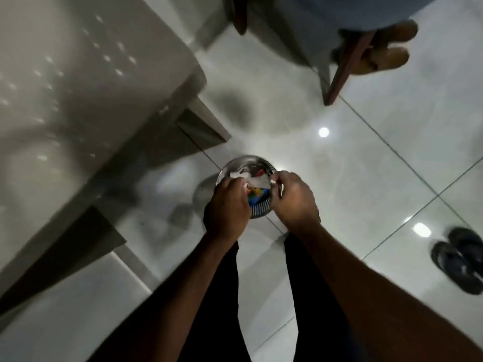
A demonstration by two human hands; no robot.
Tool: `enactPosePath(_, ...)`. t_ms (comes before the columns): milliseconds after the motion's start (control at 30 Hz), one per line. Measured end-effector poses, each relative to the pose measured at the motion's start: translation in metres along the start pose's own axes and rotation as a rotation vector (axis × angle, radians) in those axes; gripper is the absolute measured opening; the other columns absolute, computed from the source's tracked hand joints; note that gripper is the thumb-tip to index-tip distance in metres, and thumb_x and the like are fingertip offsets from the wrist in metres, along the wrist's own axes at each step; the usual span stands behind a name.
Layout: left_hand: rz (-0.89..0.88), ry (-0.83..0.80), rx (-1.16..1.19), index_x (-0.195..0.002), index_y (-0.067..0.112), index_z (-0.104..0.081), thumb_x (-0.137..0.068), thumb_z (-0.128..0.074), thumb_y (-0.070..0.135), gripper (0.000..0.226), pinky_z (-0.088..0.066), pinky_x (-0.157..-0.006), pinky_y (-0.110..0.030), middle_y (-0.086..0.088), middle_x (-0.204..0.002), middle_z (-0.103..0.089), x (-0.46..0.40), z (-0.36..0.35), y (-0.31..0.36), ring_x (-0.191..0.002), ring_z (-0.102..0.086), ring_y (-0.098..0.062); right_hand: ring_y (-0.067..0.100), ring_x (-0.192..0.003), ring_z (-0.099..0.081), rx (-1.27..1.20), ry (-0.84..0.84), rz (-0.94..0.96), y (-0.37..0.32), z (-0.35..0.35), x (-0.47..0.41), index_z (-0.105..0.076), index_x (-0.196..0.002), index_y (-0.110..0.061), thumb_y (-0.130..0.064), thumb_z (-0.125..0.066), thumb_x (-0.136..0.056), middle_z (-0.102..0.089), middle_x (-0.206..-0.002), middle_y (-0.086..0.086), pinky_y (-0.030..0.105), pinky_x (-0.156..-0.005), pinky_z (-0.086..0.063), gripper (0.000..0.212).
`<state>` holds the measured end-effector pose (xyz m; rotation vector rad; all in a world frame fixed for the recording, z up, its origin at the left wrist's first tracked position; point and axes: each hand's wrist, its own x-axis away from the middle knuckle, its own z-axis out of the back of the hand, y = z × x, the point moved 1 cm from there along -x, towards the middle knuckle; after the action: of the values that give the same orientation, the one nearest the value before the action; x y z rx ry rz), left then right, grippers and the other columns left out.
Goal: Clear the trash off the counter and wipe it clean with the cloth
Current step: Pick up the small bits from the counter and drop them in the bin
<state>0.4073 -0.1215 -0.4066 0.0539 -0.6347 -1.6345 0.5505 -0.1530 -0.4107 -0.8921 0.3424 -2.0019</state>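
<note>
A round steel trash bin (245, 163) stands on the glossy floor right below me, its top uncovered. Inside lie white paper scraps, a red bit and a colourful wrapper (257, 194). My left hand (227, 207) and my right hand (295, 199) hover side by side over the bin's mouth. Between their fingertips is a crumpled white piece of trash (257, 182). Both hands pinch it, fingers curled. The grey counter (65, 100) fills the left side of the view. No cloth shows.
The counter's corner (201, 74) juts toward the bin. A wooden chair leg (339, 74) and someone's feet in tan shoes (386, 48) are at the upper right. Dark sandals (460, 257) lie on the white floor tiles at the right.
</note>
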Motion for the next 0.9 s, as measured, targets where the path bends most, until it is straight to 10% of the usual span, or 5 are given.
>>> enactPosePath(267, -0.003, -0.182, -0.183, -0.109, 0.011, -0.068, -0.083, -0.063, 0.009, 0.026, -0.057, -0.074, -0.041, -0.013, -0.107, -0.07, -0.027, -0.089, -0.038, -0.101, -0.066, -0.035, 0.037, -0.095, -0.066, 0.094, -0.16, -0.084, 0.053, -0.076, -0.04, -0.063, -0.108, -0.015, -0.02, -0.057, -0.088, -0.071, -0.105, 0.013, 0.041, -0.075, -0.055, 0.022)
enactPosePath(467, 0.023, -0.208, -0.165, -0.143, 0.004, -0.046, -0.084, -0.068, 0.007, 0.063, -0.049, -0.103, -0.043, -0.018, -0.133, -0.064, -0.039, -0.085, -0.036, -0.126, -0.055, -0.035, 0.034, -0.1, -0.065, 0.049, -0.116, -0.045, 0.055, -0.078, -0.046, -0.059, -0.12, -0.009, -0.015, -0.057, -0.088, -0.067, -0.114, 0.015, 0.047, -0.082, -0.057, 0.033)
enactPosePath(900, -0.496, 0.495, 0.081, -0.134, -0.01, -0.055, -0.094, -0.045, 0.012, 0.047, -0.043, -0.114, -0.047, -0.027, -0.139, -0.058, -0.001, 0.274, 0.175, -0.134, -0.053, -0.037, 0.023, -0.107, -0.068, -0.217, 0.442, 0.378, -0.156, 0.19, 0.048, -0.068, -0.12, -0.008, -0.013, -0.054, -0.093, -0.072, -0.117, 0.007, 0.028, -0.097, -0.049, 0.031)
